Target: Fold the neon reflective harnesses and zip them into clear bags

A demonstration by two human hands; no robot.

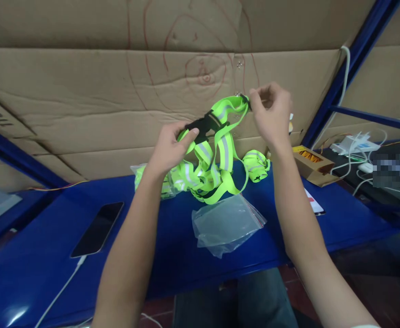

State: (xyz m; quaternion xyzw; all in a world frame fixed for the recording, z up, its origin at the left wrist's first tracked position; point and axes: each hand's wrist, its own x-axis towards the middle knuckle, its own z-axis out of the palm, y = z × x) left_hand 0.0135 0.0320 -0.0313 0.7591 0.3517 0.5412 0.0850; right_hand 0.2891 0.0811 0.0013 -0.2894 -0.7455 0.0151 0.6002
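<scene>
Neon-green reflective straps (225, 152) with silver stripes hang in loops between my hands, their lower part heaped on the blue table. My left hand (174, 143) is closed round the strap beside a black plastic buckle (205, 127), which it holds up. On the right, my right hand (271, 107) pinches the strap's upper end at a small black fitting (245, 99). Below the straps lies a clear zip bag (227, 224), flat on the table. Behind my left wrist, a bagged green bundle (167, 187) is partly hidden. Another rolled green bundle (256, 165) sits near my right forearm.
A black phone (98, 230) with a white cable lies at left on the blue table (172, 255). To the right are an open cardboard box (311, 164), another phone (314, 202) and tangled white cables (351, 157). A cardboard wall (83, 82) stands behind.
</scene>
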